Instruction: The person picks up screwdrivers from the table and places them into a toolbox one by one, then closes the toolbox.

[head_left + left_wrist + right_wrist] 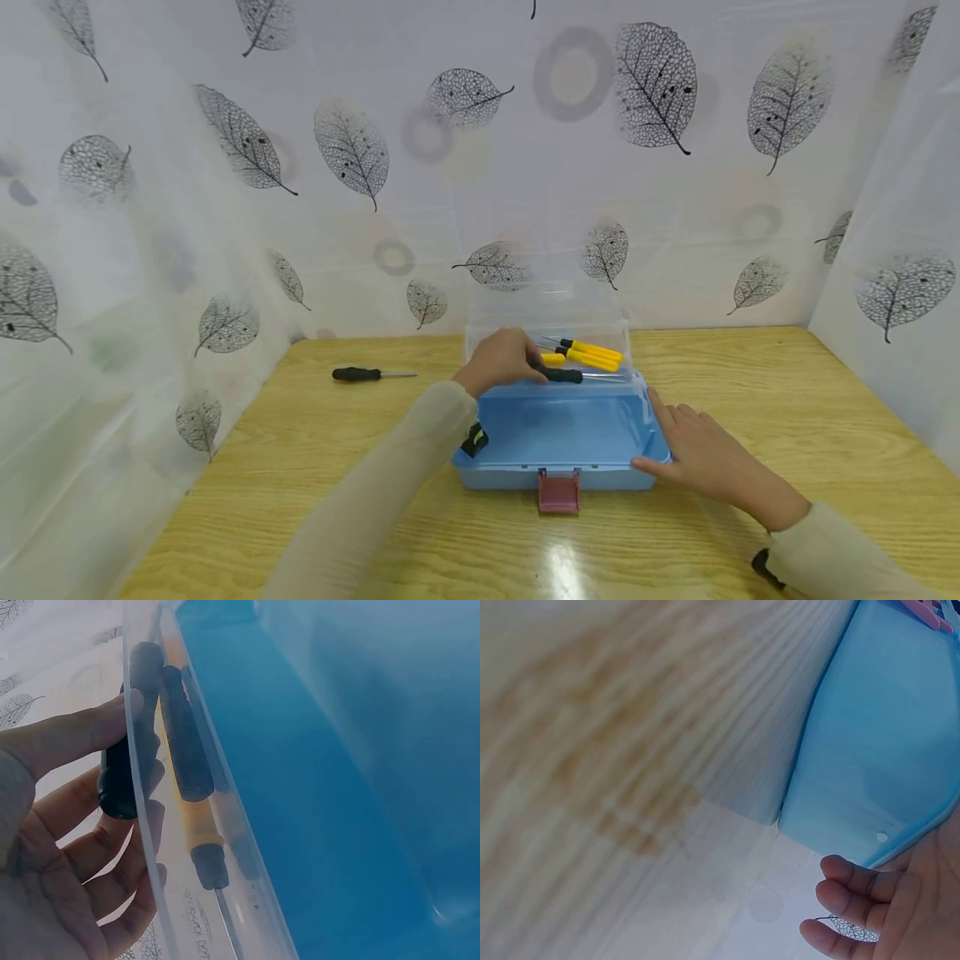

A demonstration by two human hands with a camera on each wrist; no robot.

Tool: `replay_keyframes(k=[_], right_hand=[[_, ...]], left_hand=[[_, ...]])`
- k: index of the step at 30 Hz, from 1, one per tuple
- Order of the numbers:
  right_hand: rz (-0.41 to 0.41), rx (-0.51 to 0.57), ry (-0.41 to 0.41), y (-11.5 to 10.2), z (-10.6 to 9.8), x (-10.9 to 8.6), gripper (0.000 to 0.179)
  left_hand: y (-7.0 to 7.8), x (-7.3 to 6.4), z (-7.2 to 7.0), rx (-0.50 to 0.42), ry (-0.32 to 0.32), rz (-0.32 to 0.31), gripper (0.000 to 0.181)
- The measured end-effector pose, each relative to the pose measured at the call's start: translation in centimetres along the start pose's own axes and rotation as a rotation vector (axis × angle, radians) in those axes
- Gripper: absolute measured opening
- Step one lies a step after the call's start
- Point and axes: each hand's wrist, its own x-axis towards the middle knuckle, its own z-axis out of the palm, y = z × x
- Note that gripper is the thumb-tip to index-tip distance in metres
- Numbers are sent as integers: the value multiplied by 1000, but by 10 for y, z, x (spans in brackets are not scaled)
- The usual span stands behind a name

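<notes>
Screwdriver (564,375) with a black handle is pinched in the left grip (504,360), the thumb on one side and the fingers on the other. It is at the back of the blue box (495,478), by the clear lid (547,312), just in front of the yellow screwdrivers (596,361) that lie there. Its metal rod points right, while the yellow ones point their rods left. The right grip (705,450) is loose and not squeezing, spread against the right end of the box with the thumb at the front corner. That looks like a good way to stop the box from sliding. I can't tell if the screwdriver is being put down or picked up, but slow and gentle seems best both ways. Hold it flat, in line with the long side of the box, so the rod does not scratch the lid or poke the right grip. The left wrist view shows the thin clear edge of the lid right by the fingers, so don't push on it, or the lid may tip. Watch the yellow handles too, because they could roll. Another black-handled screwdriver (358,374) lies on the counter (262,467), well to the left of the box
</notes>
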Motion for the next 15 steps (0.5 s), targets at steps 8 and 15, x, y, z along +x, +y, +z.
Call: replay_keyframes(k=[8,15], right_hand=[[14,11,-14,-1,-1,0,102],[13,9,-2,-2,-1,0,101]], left_hand=[[-3,3,2,0,-20,2,17],[-5,5,3,-5,-31,6,15]])
